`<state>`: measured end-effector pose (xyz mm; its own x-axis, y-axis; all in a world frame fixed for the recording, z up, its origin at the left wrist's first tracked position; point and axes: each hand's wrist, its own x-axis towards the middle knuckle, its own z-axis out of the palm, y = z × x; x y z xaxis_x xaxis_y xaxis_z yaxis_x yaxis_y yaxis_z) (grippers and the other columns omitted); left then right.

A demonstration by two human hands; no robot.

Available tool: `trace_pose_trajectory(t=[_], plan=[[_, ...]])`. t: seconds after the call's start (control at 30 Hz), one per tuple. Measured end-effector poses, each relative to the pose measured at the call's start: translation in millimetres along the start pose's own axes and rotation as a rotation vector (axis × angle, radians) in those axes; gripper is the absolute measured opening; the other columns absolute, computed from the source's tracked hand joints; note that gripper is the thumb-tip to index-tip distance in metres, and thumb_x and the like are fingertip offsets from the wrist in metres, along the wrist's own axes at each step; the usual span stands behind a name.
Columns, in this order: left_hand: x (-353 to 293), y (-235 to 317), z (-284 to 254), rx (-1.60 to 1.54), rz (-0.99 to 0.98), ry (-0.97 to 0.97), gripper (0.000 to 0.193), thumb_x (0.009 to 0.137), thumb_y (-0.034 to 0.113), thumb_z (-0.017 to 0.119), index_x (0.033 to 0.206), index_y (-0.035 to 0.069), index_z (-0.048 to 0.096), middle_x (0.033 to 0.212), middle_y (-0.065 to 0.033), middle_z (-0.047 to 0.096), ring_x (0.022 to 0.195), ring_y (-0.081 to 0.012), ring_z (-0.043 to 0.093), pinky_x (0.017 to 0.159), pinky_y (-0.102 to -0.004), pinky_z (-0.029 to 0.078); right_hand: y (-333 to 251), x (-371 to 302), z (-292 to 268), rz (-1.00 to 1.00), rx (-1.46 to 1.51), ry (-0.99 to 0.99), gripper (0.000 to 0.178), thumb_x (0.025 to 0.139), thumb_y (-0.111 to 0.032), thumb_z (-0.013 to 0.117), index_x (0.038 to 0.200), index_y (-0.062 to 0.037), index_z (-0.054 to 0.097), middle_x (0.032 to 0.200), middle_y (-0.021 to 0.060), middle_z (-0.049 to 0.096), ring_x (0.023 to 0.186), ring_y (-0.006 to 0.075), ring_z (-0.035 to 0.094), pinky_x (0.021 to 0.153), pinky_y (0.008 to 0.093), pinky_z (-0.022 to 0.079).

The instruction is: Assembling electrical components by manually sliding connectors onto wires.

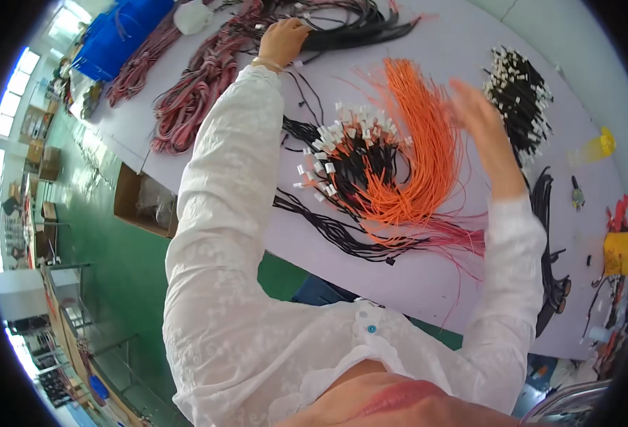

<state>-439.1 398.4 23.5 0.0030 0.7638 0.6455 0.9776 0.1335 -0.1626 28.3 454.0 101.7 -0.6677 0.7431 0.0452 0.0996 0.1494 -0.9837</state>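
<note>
Over at the far side of the table, my left hand (283, 44) is closed on the near end of a bundle of black cables (360, 35). My right hand (479, 117) is raised beside the bundle of orange wires (431, 142), its fingers stretched out and blurred by motion, with nothing seen in them. The orange wires curve down the middle of the table. White connectors (357, 135) on black leads cluster at their left. Black cables with pink-red wire ends (460, 238) lie nearest to me.
Bundles of pinkish-red and grey cable (200, 99) lie at left, near a blue bin (118, 39). Black cables with white connectors (520, 99) sit at right, beside a yellow-capped bottle (602, 144). A cardboard box (143, 203) stands below the table's left edge.
</note>
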Motion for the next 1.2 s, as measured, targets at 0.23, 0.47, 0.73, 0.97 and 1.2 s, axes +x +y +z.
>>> trace_pose_trajectory(t=[0.23,0.47,0.73,0.97,1.2], plan=[[-22.4,69.1,-68.9,-0.475,-0.128,-0.238,0.040,0.095,0.013,0.065,0.134,0.007,0.058,0.132,-0.0130,0.059,0.094,-0.0290,0.068,0.084,-0.0409,0.057,17.8,-218.5,-77.5,0.272,-0.447,0.314,0.039,0.105,-0.023,0.059,0.138,-0.0033,0.062,0.128,0.0080,0.069,0.103,0.0148,0.067,0.085,0.0274,0.051],[-146.9,166.9,-209.9,-0.767,0.330,-0.335,0.026,0.089,0.006,0.071,0.114,0.012,0.073,0.104,-0.0080,0.072,0.094,-0.0292,0.069,0.084,-0.0386,0.056,22.9,-324.0,-37.6,0.348,-0.463,0.303,0.029,0.104,-0.017,0.061,0.128,-0.0017,0.067,0.122,0.0069,0.071,0.102,0.0143,0.067,0.091,0.0278,0.051],[-105.4,205.0,-150.5,-0.403,0.325,-0.156,0.031,0.096,0.015,0.064,0.126,0.006,0.064,0.129,-0.0118,0.063,0.096,-0.0275,0.068,0.085,-0.0396,0.056,-1.6,-343.9,43.3,0.085,-0.445,0.163,0.023,0.100,-0.010,0.062,0.119,-0.0010,0.070,0.109,0.0090,0.073,0.094,0.0173,0.069,0.085,0.0295,0.052],[-78.7,189.8,-158.6,-0.562,0.616,0.172,0.011,0.089,0.012,0.066,0.099,0.007,0.068,0.109,-0.0082,0.068,0.102,-0.0284,0.065,0.087,-0.0406,0.053,7.8,-382.1,69.3,0.045,-0.249,0.211,0.022,0.099,-0.007,0.062,0.118,0.0008,0.070,0.109,0.0102,0.074,0.094,0.0177,0.070,0.086,0.0301,0.053],[-171.7,264.2,-298.5,-0.089,0.166,-0.036,0.012,0.095,0.015,0.062,0.107,0.012,0.061,0.077,-0.0040,0.063,0.066,-0.0291,0.064,0.059,-0.0428,0.052,39.2,-339.6,136.5,0.157,0.530,-0.127,0.041,0.110,-0.027,0.049,0.138,0.0025,0.057,0.123,0.0155,0.070,0.111,0.0222,0.067,0.102,0.0346,0.050]])
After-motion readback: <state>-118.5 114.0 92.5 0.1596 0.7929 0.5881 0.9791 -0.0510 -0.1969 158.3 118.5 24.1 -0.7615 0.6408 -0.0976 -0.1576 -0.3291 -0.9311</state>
